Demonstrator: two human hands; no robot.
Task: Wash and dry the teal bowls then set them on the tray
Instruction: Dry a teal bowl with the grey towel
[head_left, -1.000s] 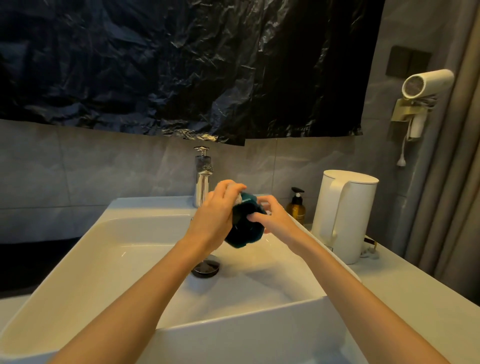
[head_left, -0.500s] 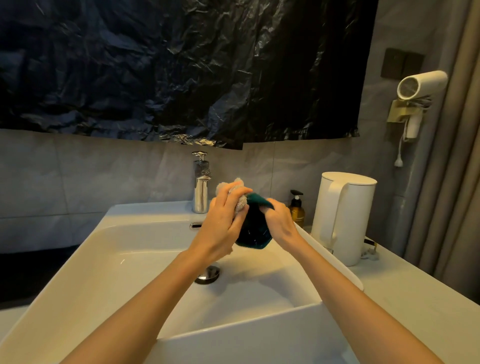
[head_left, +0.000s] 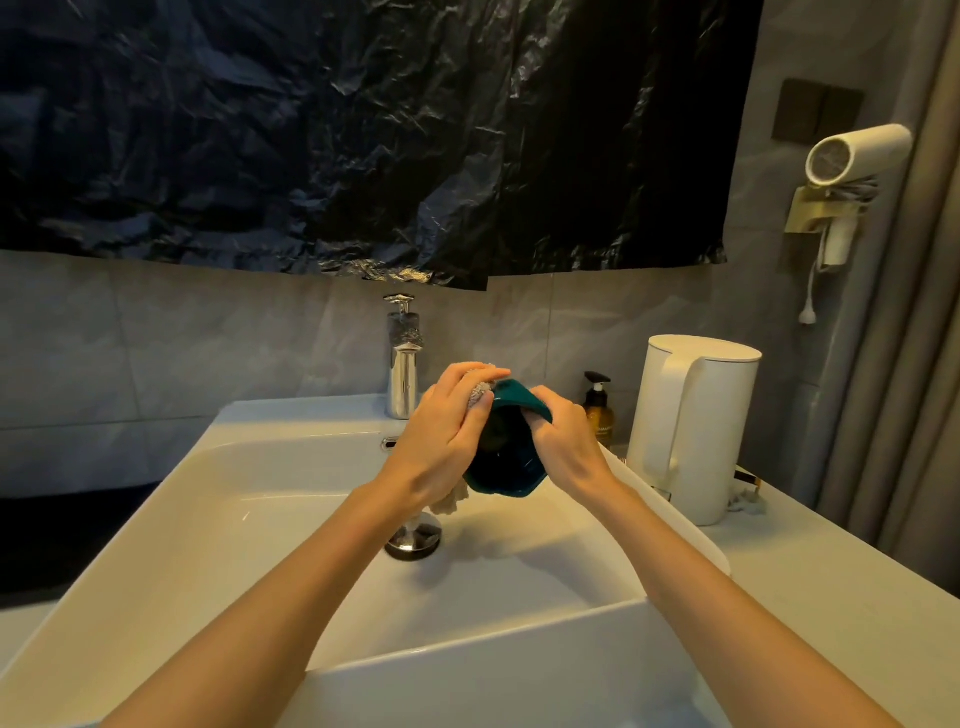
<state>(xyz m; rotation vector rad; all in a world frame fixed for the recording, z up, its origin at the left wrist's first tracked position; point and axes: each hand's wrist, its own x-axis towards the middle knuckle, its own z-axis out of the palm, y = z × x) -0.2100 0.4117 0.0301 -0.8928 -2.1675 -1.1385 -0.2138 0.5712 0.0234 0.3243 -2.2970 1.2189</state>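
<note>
One teal bowl (head_left: 506, 460) is held tilted on its side above the white sink (head_left: 291, 525), its opening facing left toward me. My right hand (head_left: 563, 447) grips its upper right rim. My left hand (head_left: 447, 431) presses a pale cloth (head_left: 480, 393) against the rim and into the bowl; a bit of the cloth hangs below the hand near the drain. No other teal bowl and no tray are in view.
A chrome tap (head_left: 402, 358) stands behind the sink, and a chrome drain plug (head_left: 414, 538) sits in the basin. On the counter to the right are a brown pump bottle (head_left: 598, 410) and a white kettle (head_left: 696, 426). A hair dryer (head_left: 852, 156) hangs on the right wall.
The bowl has been lifted slightly and turned more upright between my hands. My left hand has moved the cloth up over the rim.
</note>
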